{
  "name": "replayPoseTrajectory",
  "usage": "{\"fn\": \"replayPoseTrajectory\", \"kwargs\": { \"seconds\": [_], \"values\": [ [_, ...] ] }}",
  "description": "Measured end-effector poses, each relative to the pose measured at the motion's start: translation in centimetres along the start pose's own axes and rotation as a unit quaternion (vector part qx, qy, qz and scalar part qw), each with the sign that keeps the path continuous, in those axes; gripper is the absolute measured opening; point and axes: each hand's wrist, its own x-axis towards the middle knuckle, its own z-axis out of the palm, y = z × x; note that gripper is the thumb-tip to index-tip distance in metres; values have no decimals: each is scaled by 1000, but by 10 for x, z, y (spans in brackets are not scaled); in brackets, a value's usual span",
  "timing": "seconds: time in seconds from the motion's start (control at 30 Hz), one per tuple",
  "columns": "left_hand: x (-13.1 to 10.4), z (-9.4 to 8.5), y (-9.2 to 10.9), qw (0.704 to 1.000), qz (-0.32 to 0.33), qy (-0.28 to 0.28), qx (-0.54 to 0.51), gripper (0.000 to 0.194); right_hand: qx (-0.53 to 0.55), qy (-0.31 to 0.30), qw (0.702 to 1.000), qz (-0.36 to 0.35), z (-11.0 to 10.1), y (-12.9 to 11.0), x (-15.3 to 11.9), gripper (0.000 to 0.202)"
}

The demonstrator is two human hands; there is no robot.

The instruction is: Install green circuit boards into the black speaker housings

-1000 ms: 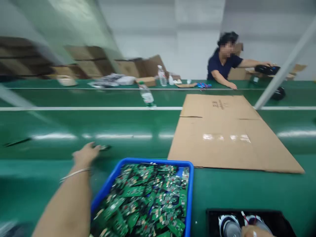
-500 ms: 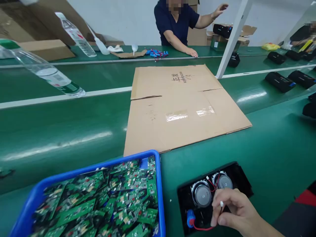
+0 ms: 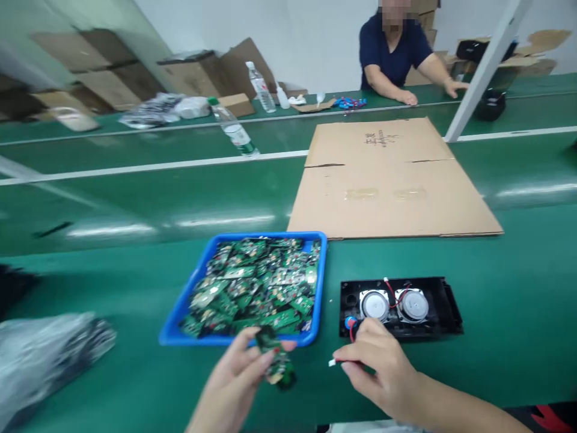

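Left hand at bottom centre, fingers pinched on a green circuit board by the blue tray; right hand fingers closed on a white connector w/ red wire, btm right, near the black speaker housing.

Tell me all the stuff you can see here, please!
circuit boards: many, green, heaped in the tray
tray: one, blue, on the green table
speaker case: one, black, open, two round silver speakers inside, right of the tray
cardboard sheet: one, brown, flat behind the tray
water bottles: two, clear, far side
plastic bag: one, greyish, blurred, lower left
cardboard boxes: several, brown, far left
co-worker: one, dark blue top, across the table
left hand: holds a small green board
right hand: pinches a white connector on a red wire
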Motion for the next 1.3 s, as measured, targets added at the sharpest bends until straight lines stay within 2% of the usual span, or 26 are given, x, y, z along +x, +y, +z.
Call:
{"fn": "replayPoseTrajectory", "kwargs": {
  "seconds": [0.03, 0.07, 0.13, 0.2, 0.27, 0.43, 0.57, 0.7, 0.9, 1.03, 1.13, 1.3],
  "values": [
    [-12, 13, -11, 999, -26, -18, -35, 51, -21, 14, 1000, -10, 1, 1, -3, 16],
    [-21, 26, -21, 997, -26, -25, -62, 51, -37, 25, 999, -16, 2, 3, -5, 15],
    [-35, 49, -36, 995, 1, -18, -96, 48, -54, 34, 998, -20, 4, 7, -11, 15],
    [-44, 64, -44, 994, 27, -9, -108, 45, -63, 25, 997, -30, 5, 10, -15, 14],
    [-48, 71, -45, 993, 38, -18, -110, 42, -68, 18, 996, -48, 5, 11, -19, 13],
    [-47, 69, -51, 991, 59, -58, -109, 39, -68, 22, 995, -69, 3, 11, -24, 11],
    [-36, 61, -64, 989, 114, -92, -38, 42, -78, 21, 994, -72, 1, 11, -26, 12],
    [-33, 59, -67, 984, 155, -88, 6, 38, -98, 20, 992, -71, 0, 10, -25, 12],
    [-38, 61, -57, 937, 321, -66, 121, 25, -116, 3, 991, -63, 1, 8, -24, 16],
    [-36, 61, -54, 927, 331, -72, 162, 22, -129, -8, 988, -84, 1, 9, -24, 20],
    [-35, 61, -51, 908, 358, -79, 202, 24, -155, -20, 982, -104, -1, 10, -23, 23],
    [-36, 62, -51, 893, 393, -78, 203, 23, -178, -28, 976, -125, -2, 10, -19, 25]
  ]
}}
